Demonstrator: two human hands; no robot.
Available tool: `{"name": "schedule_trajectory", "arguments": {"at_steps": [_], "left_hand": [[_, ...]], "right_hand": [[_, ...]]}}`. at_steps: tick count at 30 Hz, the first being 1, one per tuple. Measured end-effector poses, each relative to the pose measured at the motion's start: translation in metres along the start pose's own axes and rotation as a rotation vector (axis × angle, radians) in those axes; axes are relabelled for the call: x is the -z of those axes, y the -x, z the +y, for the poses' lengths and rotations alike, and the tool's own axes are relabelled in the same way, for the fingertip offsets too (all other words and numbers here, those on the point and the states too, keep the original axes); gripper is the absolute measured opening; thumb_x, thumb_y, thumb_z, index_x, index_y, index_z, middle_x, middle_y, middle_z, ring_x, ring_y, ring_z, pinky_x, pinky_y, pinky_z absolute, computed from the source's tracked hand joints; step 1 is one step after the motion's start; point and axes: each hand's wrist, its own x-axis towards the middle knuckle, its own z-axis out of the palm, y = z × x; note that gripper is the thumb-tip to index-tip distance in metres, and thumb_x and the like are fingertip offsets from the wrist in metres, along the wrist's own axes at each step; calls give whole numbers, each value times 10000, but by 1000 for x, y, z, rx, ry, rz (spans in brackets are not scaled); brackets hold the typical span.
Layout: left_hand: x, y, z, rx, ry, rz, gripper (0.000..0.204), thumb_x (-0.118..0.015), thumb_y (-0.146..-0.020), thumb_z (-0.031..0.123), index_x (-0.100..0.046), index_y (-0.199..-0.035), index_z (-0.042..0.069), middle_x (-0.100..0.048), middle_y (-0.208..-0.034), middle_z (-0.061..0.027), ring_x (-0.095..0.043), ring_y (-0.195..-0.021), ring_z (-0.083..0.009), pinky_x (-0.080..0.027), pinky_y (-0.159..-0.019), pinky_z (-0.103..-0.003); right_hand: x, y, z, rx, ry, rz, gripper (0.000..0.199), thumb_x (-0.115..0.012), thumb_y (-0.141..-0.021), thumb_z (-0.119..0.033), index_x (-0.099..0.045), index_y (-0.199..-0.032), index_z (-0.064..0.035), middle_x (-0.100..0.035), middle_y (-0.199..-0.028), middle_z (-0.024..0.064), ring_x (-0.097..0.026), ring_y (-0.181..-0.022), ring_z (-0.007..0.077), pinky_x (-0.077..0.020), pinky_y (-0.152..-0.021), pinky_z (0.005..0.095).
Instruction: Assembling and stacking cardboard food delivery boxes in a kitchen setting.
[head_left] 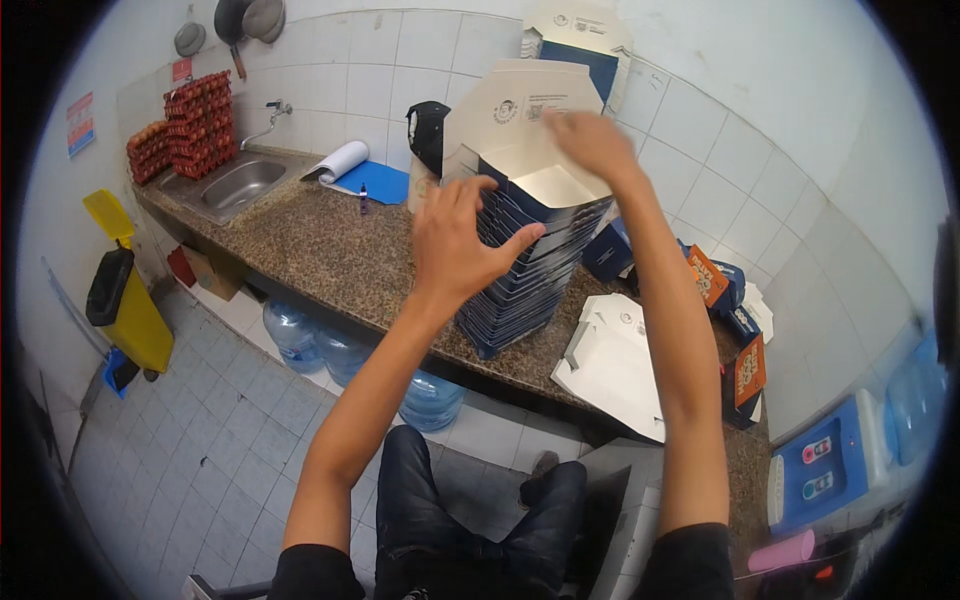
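Where folded navy-and-white cardboard boxes (528, 285) stand nested at centre, flat white cardboard blanks (612, 352) lie unfolded near right, left hand (455, 235) spread loosely alongside, right hand (597, 152) blurred, grip unclear.

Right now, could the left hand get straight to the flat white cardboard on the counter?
Probably not directly: the tall stack of boxes stands between the left hand and the white cardboard.

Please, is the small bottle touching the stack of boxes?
Apart. The head view shows the counter visible between the small bottle and the stack of boxes.
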Motion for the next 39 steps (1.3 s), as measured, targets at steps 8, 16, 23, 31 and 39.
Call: {"name": "schedule_trajectory", "arguments": {"at_steps": [8, 16, 23, 31, 39], "left_hand": [[-35, -31, -24, 41, 244, 171, 686, -644, -956, 420, -440, -1417, -45, -513, -1342, -242, -521, -1267, -336, -402, -1081, -410], [-46, -69, -75, 157, 499, 69, 501, -661, -928, 314, -583, -1263, -50, -569, -1253, -194, -606, -1075, -268, -480, -955, -359], [-66, -76, -51, 66, 292, 92, 384, -612, -929, 225, -614, -1222, -22, -631, -1220, -171, -613, -1102, -293, -468, -970, -375], [-57, -66, -77, 59, 318, 91, 432, -425, -979, 222, -577, -1305, -17, -562, -1364, -216, -492, -1315, -334, -321, -1126, -385], [-72, -58, -66, 61, 443, 125, 492, -398, -989, 316, -537, -1355, 17, -498, -1398, -196, -450, -1335, -330, -300, -1140, -411]], "right_hand": [[-27, -28, 88, -229, -224, -275, 825, -316, -1004, -646, -579, -1321, 69, -552, -1384, 299, -585, -1223, 444, -440, -1044, 495], [-36, -4, 65, -392, -451, -191, 643, -407, -1025, -496, -584, -1305, 56, -615, -1292, 266, -671, -1041, 402, -621, -692, 459], [-45, -12, 116, -268, -291, -68, 715, -447, -985, -569, -616, -1257, 70, -649, -1224, 276, -677, -1038, 392, -593, -747, 448], [-9, 98, 167, -327, -323, 710, 424, -611, -902, -483, -738, -951, -81, -735, -961, 163, -699, -930, 342, -531, -859, 448], [15, 389, 414, -1277, 359, 442, 778, -752, -778, -579, -578, -1323, -52, -661, -1231, 228, -628, -1164, 363, -496, -981, 440]]}}
